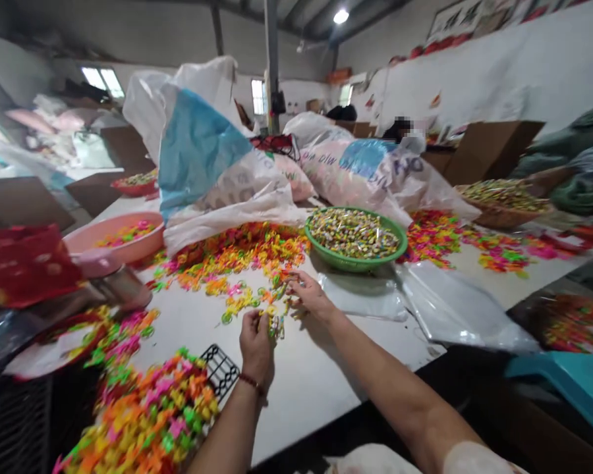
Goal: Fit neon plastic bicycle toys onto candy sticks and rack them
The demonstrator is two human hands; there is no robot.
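Observation:
My left hand (255,341), with a beaded bracelet on the wrist, is closed, its thumb and fingers pressed around small shiny yellowish pieces (277,326). Just to the right and farther off, my right hand (310,294) has its fingertips pinched at the near edge of a spread of bright plastic pieces (242,253). What lies between those fingertips is too small to make out. The loose pieces are orange, yellow, pink and green, scattered on the white table (301,388). Beyond my right hand stands a green basin (358,263) full of small wrapped pieces.
Clear plastic bags (459,306) lie right of my hands. A black plastic grid (221,370) and a large heap of coloured pieces (153,415) are at near left. A pink basin (121,247) and big white sacks (346,158) stand farther back; a blue stool (568,382) is at right.

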